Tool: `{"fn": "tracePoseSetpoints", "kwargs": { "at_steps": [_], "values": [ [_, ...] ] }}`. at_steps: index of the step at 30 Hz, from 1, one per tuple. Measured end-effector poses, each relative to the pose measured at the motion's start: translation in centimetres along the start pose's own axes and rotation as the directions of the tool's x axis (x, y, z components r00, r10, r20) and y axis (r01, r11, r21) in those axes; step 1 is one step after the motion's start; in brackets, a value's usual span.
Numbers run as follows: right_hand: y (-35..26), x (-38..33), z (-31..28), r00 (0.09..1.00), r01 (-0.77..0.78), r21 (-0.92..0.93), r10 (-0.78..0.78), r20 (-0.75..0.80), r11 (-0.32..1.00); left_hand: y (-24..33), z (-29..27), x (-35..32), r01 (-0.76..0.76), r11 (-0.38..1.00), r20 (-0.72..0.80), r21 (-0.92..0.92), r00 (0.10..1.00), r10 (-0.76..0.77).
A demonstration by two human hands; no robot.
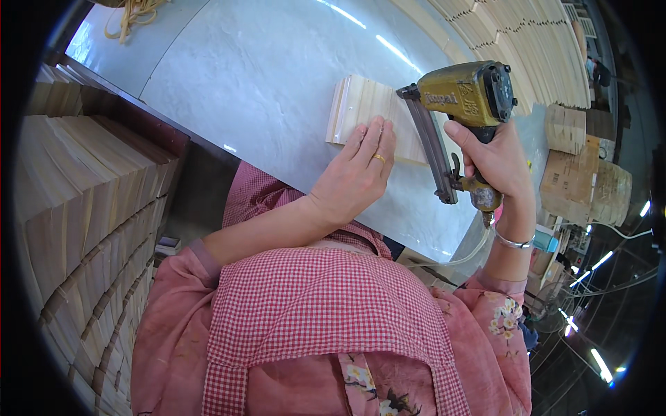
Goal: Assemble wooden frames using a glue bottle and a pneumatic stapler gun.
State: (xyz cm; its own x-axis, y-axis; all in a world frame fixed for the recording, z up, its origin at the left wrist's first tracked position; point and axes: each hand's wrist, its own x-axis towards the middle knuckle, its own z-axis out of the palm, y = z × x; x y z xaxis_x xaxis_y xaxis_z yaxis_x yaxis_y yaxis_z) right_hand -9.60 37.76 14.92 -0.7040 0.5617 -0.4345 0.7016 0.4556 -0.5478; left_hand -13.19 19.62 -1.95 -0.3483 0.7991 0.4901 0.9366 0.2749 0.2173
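A pale wooden panel (365, 97) lies on the grey, glossy tabletop in front of me. My left hand (362, 161) rests on its near left part, fingers stretched out flat and pressing on the wood. Wrapped round the grip of a gold and black pneumatic nail gun (458, 90) is my right hand (498, 156), with the thumb along the side. The gun's nose is at the far edge of the panel, and its long magazine slants back over the panel's right end. Whether the nose touches the wood I cannot tell. A pale air hose (479, 251) runs from the grip's lower end.
Tall stacks of wooden pieces (83, 180) stand to the left, below the table (229, 62). More pale slats (534, 41) are piled at the far right. Yellowish strips (132, 15) lie at the far left. Cardboard boxes (565, 173) stand beyond the table's right end.
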Motion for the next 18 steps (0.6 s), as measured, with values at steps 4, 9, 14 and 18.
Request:
{"fn": "tracePoseSetpoints", "kwargs": {
  "at_steps": [4, 9, 14, 18],
  "values": [
    [-0.2, 0.0, 0.0, 1.000, -0.007, 0.028, 0.006, 0.008, 1.000, 0.1, -0.1, 0.0, 0.007, 1.000, -0.004, -0.027, 1.000, -0.007],
    [-0.2, 0.5, -0.4, 0.999, -0.008, 0.012, 0.007, 0.052, 1.000, 0.2, -0.1, -0.2, 0.018, 1.000, 0.013, -0.014, 1.000, -0.018],
    [0.5, -0.4, -0.4, 0.999, 0.026, 0.057, -0.025, -0.021, 0.998, -1.5, -1.5, -0.1, 0.024, 0.944, 0.080, -0.330, 0.997, 0.003],
    [1.5, -4.5, 0.2, 0.995, -0.007, 0.061, 0.013, -0.096, 0.998, -4.6, -3.8, 0.2, 0.042, 0.896, 0.053, -0.441, 0.998, -0.021]
  ]
}}
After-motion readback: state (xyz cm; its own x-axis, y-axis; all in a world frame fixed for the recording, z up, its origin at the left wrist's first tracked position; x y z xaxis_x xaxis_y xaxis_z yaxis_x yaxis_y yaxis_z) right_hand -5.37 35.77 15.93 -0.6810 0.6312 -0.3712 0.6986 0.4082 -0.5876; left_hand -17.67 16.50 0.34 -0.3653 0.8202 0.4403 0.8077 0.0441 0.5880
